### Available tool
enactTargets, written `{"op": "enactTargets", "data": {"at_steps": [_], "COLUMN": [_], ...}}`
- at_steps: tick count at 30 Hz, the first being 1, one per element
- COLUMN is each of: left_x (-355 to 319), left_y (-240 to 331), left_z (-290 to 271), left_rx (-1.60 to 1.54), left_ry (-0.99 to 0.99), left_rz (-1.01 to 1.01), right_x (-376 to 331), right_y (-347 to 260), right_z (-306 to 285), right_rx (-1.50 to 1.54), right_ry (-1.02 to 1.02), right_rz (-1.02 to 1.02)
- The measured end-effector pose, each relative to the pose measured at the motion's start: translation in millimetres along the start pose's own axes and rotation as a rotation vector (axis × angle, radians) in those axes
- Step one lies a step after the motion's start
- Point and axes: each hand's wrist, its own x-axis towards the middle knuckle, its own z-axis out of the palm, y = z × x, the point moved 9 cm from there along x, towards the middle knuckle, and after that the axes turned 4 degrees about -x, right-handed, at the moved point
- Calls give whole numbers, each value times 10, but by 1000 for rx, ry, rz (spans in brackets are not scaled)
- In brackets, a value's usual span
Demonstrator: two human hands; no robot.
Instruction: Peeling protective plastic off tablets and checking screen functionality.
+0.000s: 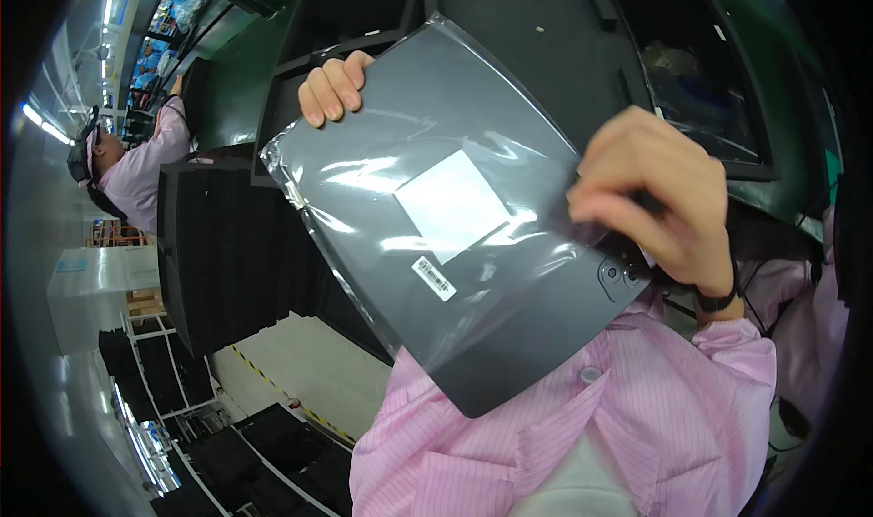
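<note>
A dark grey tablet (509, 335) with a rounded corner and a camera bump is tilted in front of my chest. A clear plastic bag (364, 176) covers most of its back, while the end by the camera bump looks bare. On the back are a white square label (452, 205) and a small barcode sticker (434, 279). My left hand (334, 88) grips the upper left edge, fingers over the face and thumb hidden behind. At the right edge, my right hand (657, 194) is closed in a pinch by the bag; motion blurs its fingertips and hides what they hold.
Black trays (527, 26) lie on the green bench ahead, one with clear plastic (677, 62) in it. A tall stack of black trays (227, 253) stands to the left. A co-worker (141, 171) in pink is at far left; another pink sleeve (787, 281) shows at right.
</note>
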Motion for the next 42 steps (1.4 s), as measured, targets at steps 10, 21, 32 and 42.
{"op": "enactTargets", "data": {"at_steps": [10,21,32,42], "left_x": [-51,27,22,-5], "left_y": [-37,351,158,343], "left_z": [-48,-99,-66,-21], "left_rx": [-122,44,13,54], "left_ry": [41,-220,-148,-75], "left_rz": [107,-19,51,49], "right_x": [-215,-513,-468,-421], "right_y": [546,675,-293,-527], "right_z": [0,-25,-114,319], "right_rx": [137,46,-185,-243], "right_ry": [226,437,400,-188], "right_rz": [537,570,-393,-364]}}
